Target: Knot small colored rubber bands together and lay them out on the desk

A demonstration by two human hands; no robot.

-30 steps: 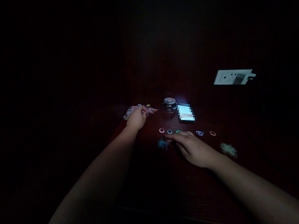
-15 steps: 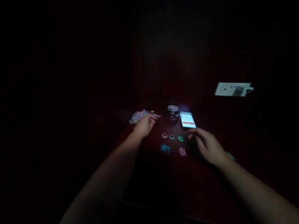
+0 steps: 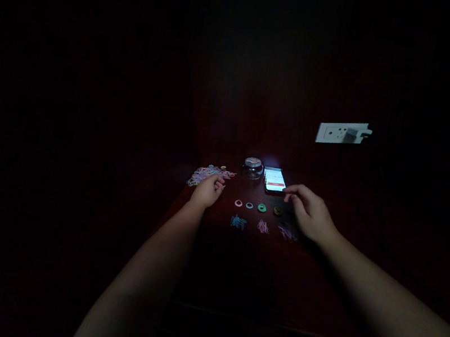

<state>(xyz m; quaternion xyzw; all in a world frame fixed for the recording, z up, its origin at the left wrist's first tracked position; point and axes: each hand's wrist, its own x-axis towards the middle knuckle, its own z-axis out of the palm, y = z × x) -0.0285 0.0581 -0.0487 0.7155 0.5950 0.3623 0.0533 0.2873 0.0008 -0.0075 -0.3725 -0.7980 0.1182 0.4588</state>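
Observation:
My left hand (image 3: 208, 191) rests at the near edge of a loose pile of thin coloured bands (image 3: 202, 176). Its fingers are curled in, and what they hold, if anything, is hidden. My right hand (image 3: 310, 211) hovers by the lower right corner of a lit phone (image 3: 275, 181), index finger stretched out and the other fingers loosely bent. Whether the fingertip touches the phone, I cannot tell. Between the hands lie a pink ring (image 3: 238, 203), a blue ring (image 3: 249, 205), a green ring (image 3: 261, 207) and a brownish ring (image 3: 277, 211).
Nearer to me are bunches of thin bands: blue (image 3: 238, 222), pink (image 3: 263, 226) and purple (image 3: 287, 232). A clear lidded jar (image 3: 253, 168) stands left of the phone. A wall socket (image 3: 341, 133) holds a plug. The dark red tabletop (image 3: 240, 285) fades into darkness.
My right hand has come closer to the phone's lower corner, uncovering the brownish ring and purple bunch. A greenish bunch at right is now hidden. The whole view has shifted slightly.

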